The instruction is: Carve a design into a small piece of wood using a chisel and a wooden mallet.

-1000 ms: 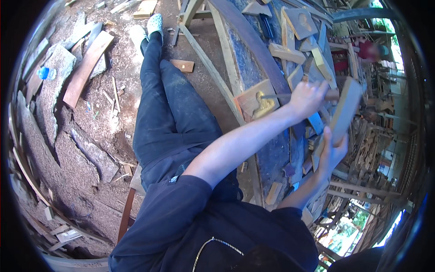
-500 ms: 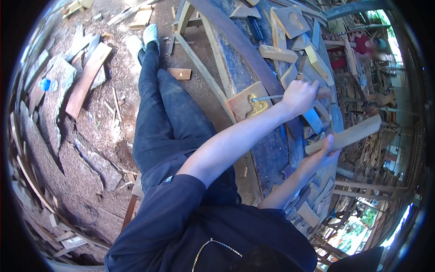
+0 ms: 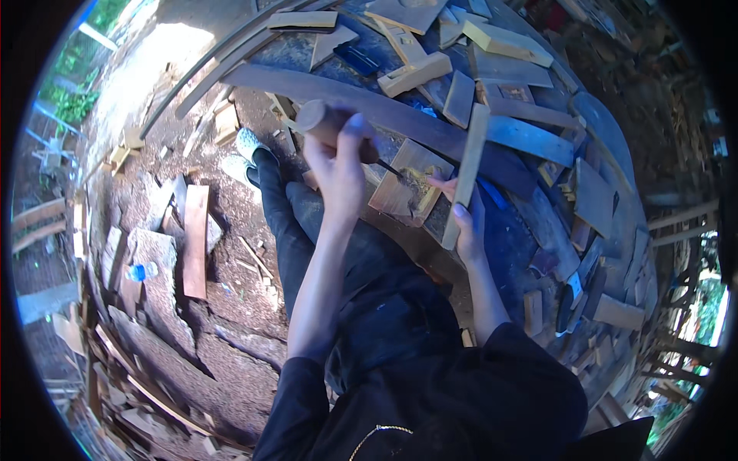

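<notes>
My left hand [image 3: 338,165] is wrapped round the thick wooden handle of a chisel [image 3: 327,123]. The thin dark blade slants down to the right, and its end is at the carved hollow in a squarish wooden block [image 3: 390,201]. Light shavings lie in that hollow. To the right of the block, my right hand [image 3: 469,230] grips a long pale wooden bar [image 3: 470,165], held nearly upright. Fingers of this hand reach past the bar toward the hollow; whether they touch the block I cannot tell.
A long dark plank [image 3: 361,111] runs along the workbench [image 3: 507,230]. Wood offcuts, including a notched pale block [image 3: 415,74], crowd its far and right sides. A reddish board [image 3: 196,242] and a small blue-capped bottle [image 3: 141,272] lie on the ground at left.
My view has turned. My left hand has drawn the chisel handle back to the block's left side. The bar in my right hand has come close to the block and swung more upright.
</notes>
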The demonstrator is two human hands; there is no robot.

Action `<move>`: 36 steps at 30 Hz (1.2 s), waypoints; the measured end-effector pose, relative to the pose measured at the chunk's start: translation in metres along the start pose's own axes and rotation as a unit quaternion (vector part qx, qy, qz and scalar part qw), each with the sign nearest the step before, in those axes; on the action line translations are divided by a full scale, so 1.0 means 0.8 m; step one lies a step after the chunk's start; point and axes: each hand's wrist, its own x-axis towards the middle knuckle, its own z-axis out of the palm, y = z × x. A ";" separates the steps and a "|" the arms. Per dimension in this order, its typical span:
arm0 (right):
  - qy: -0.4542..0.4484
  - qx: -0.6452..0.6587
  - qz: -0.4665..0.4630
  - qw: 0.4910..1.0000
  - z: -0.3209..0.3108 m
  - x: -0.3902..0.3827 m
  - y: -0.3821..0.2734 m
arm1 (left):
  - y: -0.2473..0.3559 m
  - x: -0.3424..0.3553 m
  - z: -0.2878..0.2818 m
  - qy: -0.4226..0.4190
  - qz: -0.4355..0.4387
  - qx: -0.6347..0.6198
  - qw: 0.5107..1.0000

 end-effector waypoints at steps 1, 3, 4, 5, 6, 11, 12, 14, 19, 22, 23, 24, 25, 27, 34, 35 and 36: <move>-0.005 -0.031 0.004 1.000 0.002 0.002 0.000 | 0.002 0.000 -0.003 -0.011 0.027 0.005 1.000; 0.004 -0.035 0.000 0.999 0.006 0.004 -0.003 | 0.005 -0.001 -0.003 -0.024 0.047 0.027 0.998; 0.006 -0.038 -0.002 0.999 0.008 0.005 -0.004 | 0.005 -0.001 0.001 -0.029 0.050 0.052 0.997; 0.010 -0.032 0.005 0.999 0.009 0.006 -0.006 | 0.005 -0.003 0.005 -0.033 0.053 0.076 0.995; 0.014 -0.026 0.010 1.000 0.010 0.006 -0.007 | 0.005 -0.004 0.009 -0.032 0.061 0.096 0.993; 0.031 -0.028 0.024 0.999 0.010 0.008 -0.012 | 0.008 -0.005 0.023 -0.066 0.045 0.113 0.990; 0.036 -0.034 0.018 0.999 0.010 0.008 -0.012 | 0.013 -0.002 0.022 -0.086 0.043 0.122 0.988; 0.042 -0.045 0.011 0.998 0.011 0.008 -0.012 | 0.022 0.004 0.018 -0.158 0.020 0.144 0.977; 0.046 -0.061 0.015 0.997 0.014 0.007 -0.010 | 0.012 0.007 0.046 -0.160 0.028 0.043 0.986; 0.051 -0.072 -0.004 0.996 0.017 0.008 -0.012 | 0.009 0.017 0.055 -0.154 -0.044 0.061 0.985; 0.049 -0.072 0.001 0.996 0.018 0.007 -0.013 | 0.005 0.017 0.062 -0.138 -0.019 0.064 0.988; 0.048 -0.071 0.005 0.996 0.019 0.007 -0.014 | 0.005 0.017 0.064 -0.141 -0.021 0.053 0.988; 0.046 -0.070 0.010 0.996 0.019 0.007 -0.014 | 0.004 0.017 0.067 -0.139 -0.028 0.045 0.989; 0.046 -0.079 0.008 0.996 0.021 0.007 -0.015 | 0.003 0.016 0.072 -0.139 -0.031 0.042 0.989; 0.057 -0.089 -0.004 0.994 0.019 0.008 -0.010 | -0.006 0.014 0.082 -0.136 -0.013 0.065 0.988; 0.057 -0.087 0.000 0.995 0.018 0.008 -0.009 | -0.007 0.015 0.082 -0.138 -0.007 0.062 0.988; 0.056 -0.085 0.003 0.995 0.018 0.008 -0.009 | -0.009 0.017 0.082 -0.145 -0.010 0.066 0.987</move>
